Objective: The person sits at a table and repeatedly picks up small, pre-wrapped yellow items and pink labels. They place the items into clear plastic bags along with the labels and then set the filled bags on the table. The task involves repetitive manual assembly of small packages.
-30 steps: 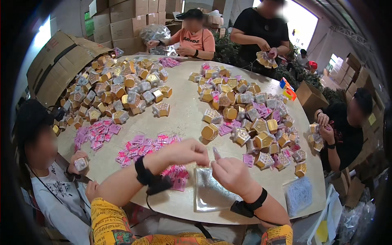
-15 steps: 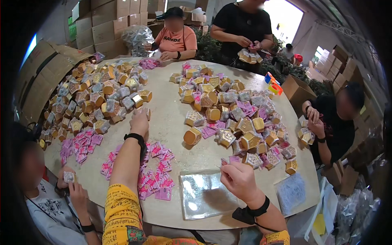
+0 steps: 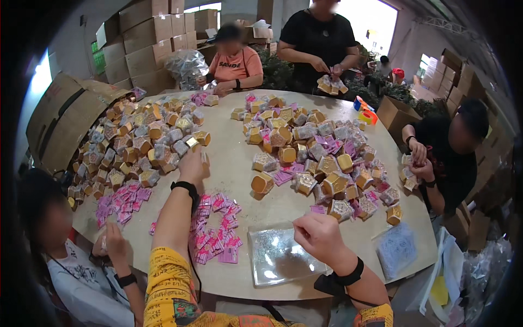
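Observation:
My left hand (image 3: pixel 192 165) reaches out to the near right edge of a heap of gold and whitish faceted ornaments (image 3: pixel 126 146). Its fingers are curled against one gold-sided ornament (image 3: pixel 205 158), which shows just beside the hand; the fingertips are hidden behind the hand's back. Above the table's near right part, my right hand (image 3: pixel 318 237) is closed in a loose fist, and whatever it holds is out of sight. Below and behind it lies a flat clear plastic pack (image 3: pixel 278 261). Small pink printed cards (image 3: pixel 215 229) are scattered beside my left forearm.
A second heap of ornaments mixed with pink cards (image 3: pixel 327 158) covers the right half of the table (image 3: pixel 229 169). A cardboard box (image 3: pixel 65 122) lies tipped at the left. Tape rolls (image 3: pixel 366 111) and a bag of pale shreds (image 3: pixel 396 248) sit rightward. Several co-workers surround the table.
The whole view has shifted slightly, moving the table right and down in the picture. A small pinkish thing at my right fingertips no longer shows. My left hand stays beside the same ornament.

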Available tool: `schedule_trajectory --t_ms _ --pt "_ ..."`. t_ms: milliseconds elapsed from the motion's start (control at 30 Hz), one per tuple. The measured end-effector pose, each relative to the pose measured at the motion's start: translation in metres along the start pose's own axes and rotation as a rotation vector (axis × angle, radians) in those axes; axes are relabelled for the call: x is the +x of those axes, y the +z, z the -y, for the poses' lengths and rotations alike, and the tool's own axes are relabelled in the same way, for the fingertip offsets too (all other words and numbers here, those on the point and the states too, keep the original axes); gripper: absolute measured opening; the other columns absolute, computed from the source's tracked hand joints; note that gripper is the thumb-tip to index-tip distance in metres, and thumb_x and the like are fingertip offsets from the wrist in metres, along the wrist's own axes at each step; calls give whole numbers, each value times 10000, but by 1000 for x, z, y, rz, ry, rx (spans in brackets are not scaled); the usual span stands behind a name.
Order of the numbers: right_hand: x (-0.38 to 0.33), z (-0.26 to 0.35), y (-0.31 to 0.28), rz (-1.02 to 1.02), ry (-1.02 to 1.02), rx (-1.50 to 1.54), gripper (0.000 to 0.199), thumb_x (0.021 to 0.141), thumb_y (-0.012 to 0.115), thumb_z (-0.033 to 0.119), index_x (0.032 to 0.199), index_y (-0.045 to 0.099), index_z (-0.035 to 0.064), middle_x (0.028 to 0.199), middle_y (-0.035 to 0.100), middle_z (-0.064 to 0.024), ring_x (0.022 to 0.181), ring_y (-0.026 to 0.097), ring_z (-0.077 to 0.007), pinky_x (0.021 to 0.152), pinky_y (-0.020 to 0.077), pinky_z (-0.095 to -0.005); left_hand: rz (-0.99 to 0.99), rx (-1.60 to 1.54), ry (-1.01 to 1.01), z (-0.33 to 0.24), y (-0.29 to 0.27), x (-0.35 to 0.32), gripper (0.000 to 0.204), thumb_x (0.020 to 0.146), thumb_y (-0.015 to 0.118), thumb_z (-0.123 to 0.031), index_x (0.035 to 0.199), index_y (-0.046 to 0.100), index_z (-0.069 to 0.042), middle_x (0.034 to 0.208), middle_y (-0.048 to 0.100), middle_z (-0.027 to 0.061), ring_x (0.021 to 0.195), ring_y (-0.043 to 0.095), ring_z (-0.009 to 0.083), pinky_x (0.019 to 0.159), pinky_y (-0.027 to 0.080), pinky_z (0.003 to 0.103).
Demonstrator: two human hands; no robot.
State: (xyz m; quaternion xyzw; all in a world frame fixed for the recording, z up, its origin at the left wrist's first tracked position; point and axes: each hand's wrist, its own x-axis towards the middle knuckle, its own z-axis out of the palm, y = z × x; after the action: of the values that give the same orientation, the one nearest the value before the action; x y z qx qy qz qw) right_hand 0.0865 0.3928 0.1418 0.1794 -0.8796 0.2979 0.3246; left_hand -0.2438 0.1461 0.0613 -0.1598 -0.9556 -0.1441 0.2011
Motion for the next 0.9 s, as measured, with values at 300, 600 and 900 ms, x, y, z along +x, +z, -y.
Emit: schedule_trajectory --t_ms 300,600,900 --pt "10 6 16 -54 20 110 57 725 641 20 754 592 21 657 561 -116 562 564 -259 512 439 -343 -246 -822 -24 -30 -137 -2 545 808 657 -202 1302 456 -92 929 625 140 803 652 292 693 530 382" --pt "48 8 80 -9 -12 253 49 763 613 22 764 618 -26 623 592 -102 565 590 -153 523 447 -276 284 -2030 -820 -52 -105 -117 313 904 583 -339 1093 561 -90 1010 626 106 914 622 262 789 518 441" --pt "49 14 117 121 53 221 108 730 629 98 721 612 -8 668 609 -168 627 614 -320 599 489 -393 389 -2113 -984 -61 -80 -159 387 978 367 -390 1147 558 -98 1089 621 109 968 597 267 774 503 403"
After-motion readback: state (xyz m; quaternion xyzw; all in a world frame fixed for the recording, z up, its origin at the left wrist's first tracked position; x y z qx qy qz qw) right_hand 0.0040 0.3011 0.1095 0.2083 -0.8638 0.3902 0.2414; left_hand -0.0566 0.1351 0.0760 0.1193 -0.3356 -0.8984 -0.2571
